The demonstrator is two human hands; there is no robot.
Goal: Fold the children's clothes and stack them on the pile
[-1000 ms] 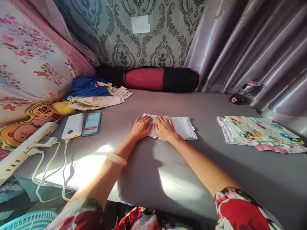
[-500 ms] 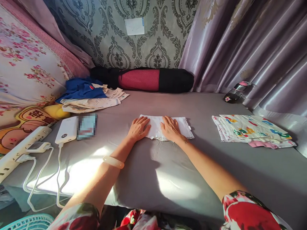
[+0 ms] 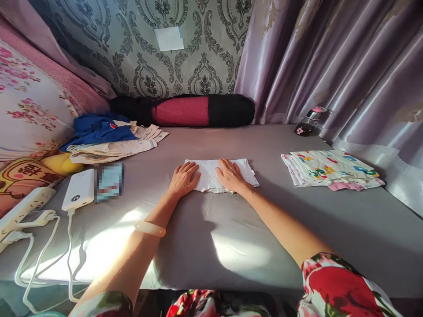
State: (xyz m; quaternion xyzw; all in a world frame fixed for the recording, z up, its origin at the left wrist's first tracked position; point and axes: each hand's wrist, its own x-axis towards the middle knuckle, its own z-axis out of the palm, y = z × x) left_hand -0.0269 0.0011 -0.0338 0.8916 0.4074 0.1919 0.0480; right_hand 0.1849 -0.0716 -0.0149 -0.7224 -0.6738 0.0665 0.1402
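A folded white garment (image 3: 208, 176) lies flat on the grey bed sheet (image 3: 205, 143) in front of me. My left hand (image 3: 185, 178) rests palm down on its left end, fingers stretched out. On its right half lies my right hand (image 3: 231, 176), also flat with the fingers extended. Neither hand grips the cloth. Parts of the garment under both palms are hidden, and a small white tag shows at its right edge.
Folded patterned cloths (image 3: 333, 169) are stacked at right, near a dark bottle (image 3: 309, 123). Blue and cream clothes (image 3: 99, 132) lie at left. A white power bank (image 3: 78, 189), cables and a power strip (image 3: 26, 211) are at near left. A black-and-red roll (image 3: 185, 111) lies along the wall.
The whole view has shifted, so most things appear further left. Both hands stay flat on the white garment, with hardly any movement over it.
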